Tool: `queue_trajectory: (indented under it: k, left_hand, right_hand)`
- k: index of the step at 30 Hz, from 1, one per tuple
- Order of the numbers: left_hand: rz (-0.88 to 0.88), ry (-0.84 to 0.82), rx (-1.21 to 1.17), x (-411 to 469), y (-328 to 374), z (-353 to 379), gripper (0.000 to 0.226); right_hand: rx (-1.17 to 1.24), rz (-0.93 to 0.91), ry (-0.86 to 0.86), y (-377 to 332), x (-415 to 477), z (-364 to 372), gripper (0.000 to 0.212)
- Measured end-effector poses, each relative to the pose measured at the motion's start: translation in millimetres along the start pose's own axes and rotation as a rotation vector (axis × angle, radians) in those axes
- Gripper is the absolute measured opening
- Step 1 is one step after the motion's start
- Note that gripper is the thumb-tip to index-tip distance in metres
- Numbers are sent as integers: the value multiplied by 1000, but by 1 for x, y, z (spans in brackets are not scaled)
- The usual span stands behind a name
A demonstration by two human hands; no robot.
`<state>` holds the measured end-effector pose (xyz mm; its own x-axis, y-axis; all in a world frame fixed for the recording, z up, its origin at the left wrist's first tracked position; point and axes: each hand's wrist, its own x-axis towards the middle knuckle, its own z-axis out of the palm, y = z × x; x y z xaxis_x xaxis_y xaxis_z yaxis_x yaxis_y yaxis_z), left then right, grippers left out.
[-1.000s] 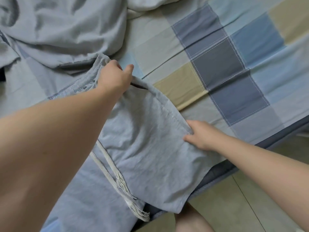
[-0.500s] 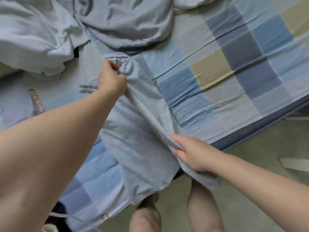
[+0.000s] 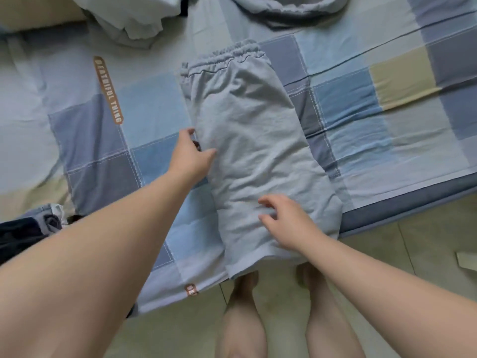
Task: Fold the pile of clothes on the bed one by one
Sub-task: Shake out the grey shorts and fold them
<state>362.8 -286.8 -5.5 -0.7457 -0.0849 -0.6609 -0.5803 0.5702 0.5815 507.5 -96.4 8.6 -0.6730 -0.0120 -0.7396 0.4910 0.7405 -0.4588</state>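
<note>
On the bed [image 3: 361, 99], left hand [image 3: 192, 153] and right hand [image 3: 286, 220] rest on the folded shorts [image 3: 245, 130], fingers loosely spread. Better to flatten creases before folding near half onto far half.

Grey garment [image 3: 289, 11] beyond shorts [image 3: 247, 140]: cut by top edge. Dark clothes [image 3: 18, 236] left of shorts: cut off. Sheet label [image 3: 191, 290] near shorts' hem: illegible.

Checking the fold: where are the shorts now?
The grey shorts lie mid-frame in the head view on the checked bedsheet, hem over its near edge, left hand at their left side, right hand on their lower part.
</note>
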Motion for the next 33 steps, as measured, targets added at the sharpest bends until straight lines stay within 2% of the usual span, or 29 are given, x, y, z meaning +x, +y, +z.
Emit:
queue_trajectory:
  k: [3,6,9,11,16,18,19,22,24,27,29,33]
  left_hand:
    - [-44,-23,-46,-35,-35,27,74]
    - [-123,-21,-80,-66,-61,56,73]
    - [-221,-74,-105,-97,-78,84,68]
    - [-245,-94,-119,-115,-88,99,69]
    - [-364,-146,-322,-140,-106,118,59]
    - [-385,-156,-311,-150,-111,121,53]
    - [-378,-122,-320,-153,-116,124,43]
    - [-372,-42,-494,-165,-129,134,13]
    - [-371,-20,-554,-177,-140,143,16]
    - [-408,21,-573,-199,-151,155,28]
    - [-452,-18,-639,-212,-155,159,24]
    - [-456,-73,-656,-227,-161,160,14]
  right_hand:
    - [-219,98,109,33,-8,0,57]
    - [-294,230,171,63,-10,-5,75]
    - [-138,350,245,92,-5,-14,94]
    - [8,384,226,104,-5,-20,98]
    - [362,368,135,125,-6,-29,86]
    - [586,374,94,129,-6,-29,61]
    - [689,383,71,130,-8,-28,48]
    - [871,418,29,139,-19,-20,38]
    - [940,454,11,147,-29,-12,33]
    - [956,475,3,159,-43,-2,36]
    - [1001,435,-16,165,-48,0,36]
    - [1064,434,-104,167,-60,-1,16]
